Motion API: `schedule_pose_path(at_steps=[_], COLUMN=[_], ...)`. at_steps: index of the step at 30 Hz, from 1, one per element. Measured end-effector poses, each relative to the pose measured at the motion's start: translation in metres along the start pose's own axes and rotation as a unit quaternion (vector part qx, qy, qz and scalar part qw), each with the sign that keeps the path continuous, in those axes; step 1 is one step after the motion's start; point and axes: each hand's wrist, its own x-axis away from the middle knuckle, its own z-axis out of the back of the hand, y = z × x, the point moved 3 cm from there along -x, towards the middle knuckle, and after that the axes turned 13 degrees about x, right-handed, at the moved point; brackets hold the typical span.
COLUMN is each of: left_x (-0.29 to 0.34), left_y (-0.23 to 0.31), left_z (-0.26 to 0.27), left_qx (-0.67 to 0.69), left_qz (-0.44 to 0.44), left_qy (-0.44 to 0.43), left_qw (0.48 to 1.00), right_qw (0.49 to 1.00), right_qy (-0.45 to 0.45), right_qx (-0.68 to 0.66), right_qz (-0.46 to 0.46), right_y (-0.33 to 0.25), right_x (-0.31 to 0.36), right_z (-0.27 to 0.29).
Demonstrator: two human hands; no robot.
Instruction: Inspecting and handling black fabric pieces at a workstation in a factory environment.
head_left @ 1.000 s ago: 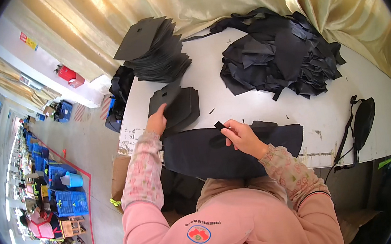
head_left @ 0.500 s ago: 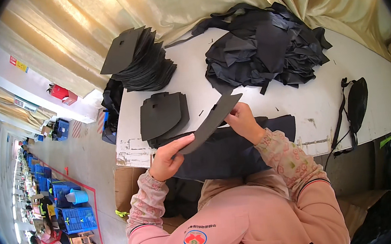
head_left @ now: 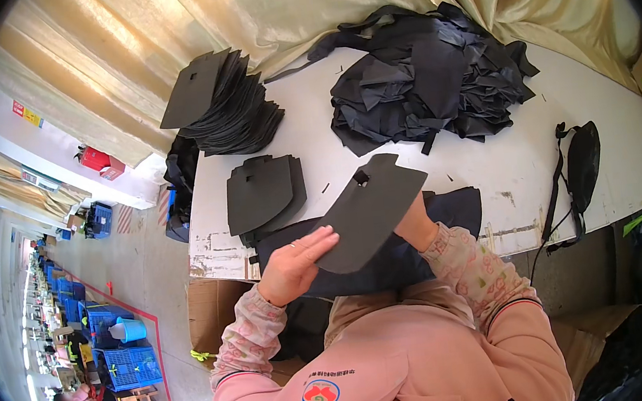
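A flat black panel point(head_left: 377, 214) with a small slot near its tabbed end is held tilted over the front of the table. My left hand point(head_left: 295, 267) grips its lower left edge, fingers laid along the top face and thumb hidden. Behind the panel's right side my right hand point(head_left: 417, 225) holds it, its fingers covered by the panel. Beneath both hands lies dark navy fabric point(head_left: 451, 214) along the table's front edge. Just left of the panel sits a short stack of like black panels point(head_left: 262, 195).
A taller stack of black panels point(head_left: 225, 105) stands at the back left of the white table point(head_left: 304, 112). A heap of black fabric pieces point(head_left: 433, 71) fills the back middle. At the right lies a black pouch with straps point(head_left: 583, 165). Gold curtains point(head_left: 239, 13) hang behind.
The panel has turned from nearly edge-on to show its broad face. My right hand has slipped further behind it, and my left fingers now lie flatter on its face.
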Motion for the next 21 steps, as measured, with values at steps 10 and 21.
schedule_pose_path(at_steps=[10,21], left_x=[-0.034,-0.055], left_y=[-0.022,-0.011], left_z=[-0.013,-0.012], left_qx=[0.164,0.02], left_qz=[0.047,-0.057], left_qy=[0.125,0.182], left_qw=[0.977,0.981], right_qw=[0.918,0.695], right_qy=[-0.275,-0.586], right_qx=[-0.283,-0.371], right_qz=[-0.024,-0.189], right_y=[-0.013,-0.015], right_x=[-0.011,-0.026], right_z=[-0.013,0.029])
